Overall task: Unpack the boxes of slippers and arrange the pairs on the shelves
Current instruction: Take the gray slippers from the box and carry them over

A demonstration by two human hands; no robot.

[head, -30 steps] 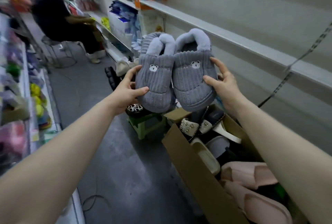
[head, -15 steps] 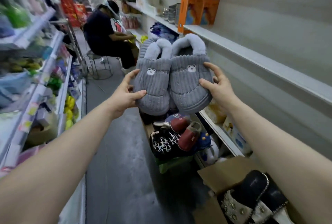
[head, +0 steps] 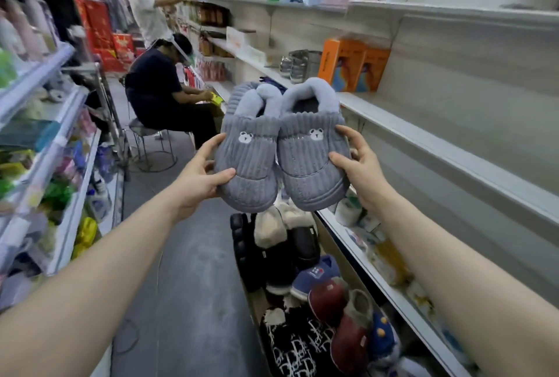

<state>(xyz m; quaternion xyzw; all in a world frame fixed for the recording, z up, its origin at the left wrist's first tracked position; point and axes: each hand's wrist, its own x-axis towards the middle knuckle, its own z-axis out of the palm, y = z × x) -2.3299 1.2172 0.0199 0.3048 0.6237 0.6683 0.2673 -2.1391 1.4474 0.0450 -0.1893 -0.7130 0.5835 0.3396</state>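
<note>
**Grey pair held up beside the bare shelf**

Compared with half a second ago, the view is lifted. The open carton with the black studded pair at the lower right is gone from sight, and an upper shelf [head: 302, 5] with packets is now in view. The standing person [head: 148, 15] in a white top, before cut off at the top edge, is now almost whole. The grip is the same as before. The left hand [head: 198, 180] holds the left one of the grey slippers [head: 281, 150] with the thumb laid over the toe. The right hand [head: 361, 172] holds the right one with the thumb on top and the fingers curled round the outer side. The pair is in the air, side by side and touching, toes toward the camera, just beside the edge of the middle shelf [head: 453, 153] and below the orange boxes [head: 354, 65].

The soles and the fingers under them are hidden. I cannot tell if the two slippers are tied together. The heap of other slippers [head: 305, 280] on the floor is cut off by the bottom edge. The goods at the left are blurred. The seated person [head: 157, 89] is partly behind the pair.
</note>
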